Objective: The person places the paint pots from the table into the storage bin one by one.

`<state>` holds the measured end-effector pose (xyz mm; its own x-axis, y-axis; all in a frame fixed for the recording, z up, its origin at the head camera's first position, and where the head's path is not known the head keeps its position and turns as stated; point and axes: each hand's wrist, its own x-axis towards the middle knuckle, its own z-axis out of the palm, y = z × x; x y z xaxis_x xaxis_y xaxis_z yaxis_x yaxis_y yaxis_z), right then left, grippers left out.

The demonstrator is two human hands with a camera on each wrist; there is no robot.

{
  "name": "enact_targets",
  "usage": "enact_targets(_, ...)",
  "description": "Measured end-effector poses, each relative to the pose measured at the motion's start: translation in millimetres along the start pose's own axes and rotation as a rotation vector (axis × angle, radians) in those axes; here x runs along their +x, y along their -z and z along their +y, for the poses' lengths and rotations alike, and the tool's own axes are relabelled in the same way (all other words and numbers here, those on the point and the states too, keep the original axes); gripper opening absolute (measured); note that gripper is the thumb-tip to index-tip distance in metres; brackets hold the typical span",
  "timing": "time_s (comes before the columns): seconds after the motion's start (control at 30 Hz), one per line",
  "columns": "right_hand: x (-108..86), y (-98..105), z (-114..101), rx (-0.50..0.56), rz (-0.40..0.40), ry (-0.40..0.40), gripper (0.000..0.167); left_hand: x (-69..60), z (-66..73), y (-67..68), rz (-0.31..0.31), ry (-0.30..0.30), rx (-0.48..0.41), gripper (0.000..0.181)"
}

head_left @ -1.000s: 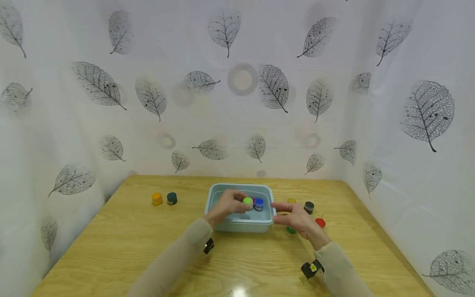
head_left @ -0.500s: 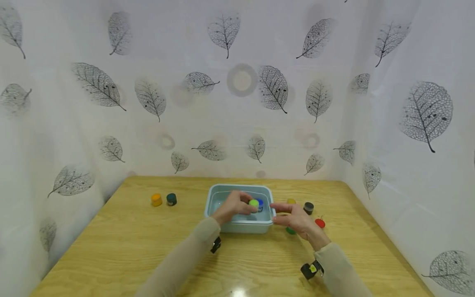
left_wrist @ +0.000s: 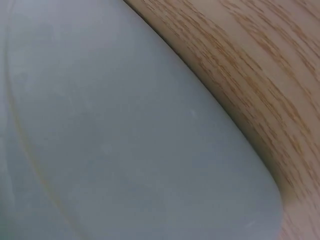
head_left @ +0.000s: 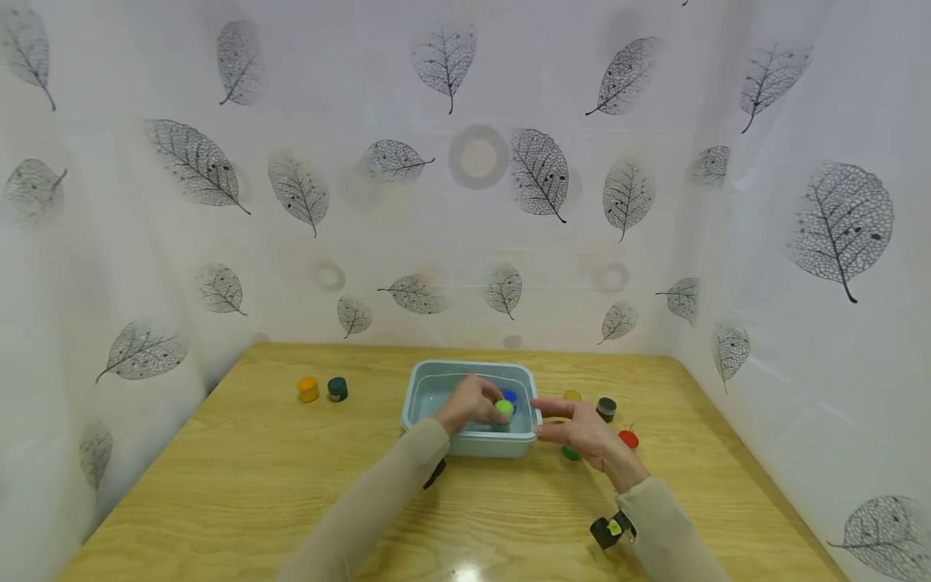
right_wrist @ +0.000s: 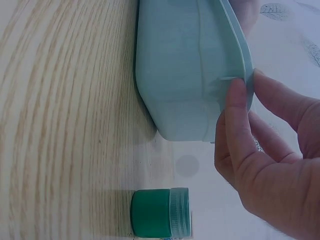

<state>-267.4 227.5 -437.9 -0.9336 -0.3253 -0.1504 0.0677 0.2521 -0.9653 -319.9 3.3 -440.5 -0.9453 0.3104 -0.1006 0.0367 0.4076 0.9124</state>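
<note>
Lime-lidded jar (head_left: pixel 504 407): inside the tub (head_left: pixel 469 446), toward its right end, farther right and nearer the person than a second ago; whether its base rests on the tub floor, I cannot tell.
Left hand (head_left: pixel 471 404): pinches the lime-lidded jar between thumb and fingers, and reaches farther into the tub than a second ago; the left wrist view shows only tub wall and table (head_left: pixel 218 469) — no fingers.
Blue jar (head_left: pixel 511 397): in the tub just behind the lime-lidded jar, now partly covered by it; touching or slightly apart, I cannot tell.
Pink patch: visible between those two a second ago, out of sight now.
Right hand (head_left: pixel 585 436): unmoved, pinches the tub's rim at the right end, with digits on both sides of it in the right wrist view.
Meaning: the shift looks like positioning within the tub — the lime-lidded jar drawn in close to the blue one — while the right hand probably steadies the wall.
Left of tub: orange jar (head_left: pixel 309 390) and dark teal jar (head_left: pixel 338 390), unchanged.
Right of tub: yellow jar (head_left: pixel 573 395), black jar (head_left: pixel 606 409), red jar (head_left: pixel 629 439) and green jar (right_wrist: pixel 151 213), likewise unchanged.
</note>
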Motion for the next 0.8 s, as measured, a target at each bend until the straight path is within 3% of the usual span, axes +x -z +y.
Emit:
enact_targets(0.23,-0.2,0.0,-0.8,0.002,-0.005,-0.002,0.062,3.5,-0.1,-5.7,0.037,0.006,0.132,0.036)
enact_targets(0.47,0.2,0.5,-0.8,0.003,0.002,-0.001,0.061,7.0,-0.8,-9.7,0.052,-0.027,0.210,0.036)
enact_targets(0.6,0.7,0.5,0.1,0.010,0.002,-0.001,0.061,7.2,0.2,-10.8,0.056,-0.012,0.256,0.035)
enact_targets(0.8,-0.1,-0.3,0.3,0.007,0.007,-0.004,0.062,5.4,0.3,-11.3,0.052,-0.021,0.270,0.036)
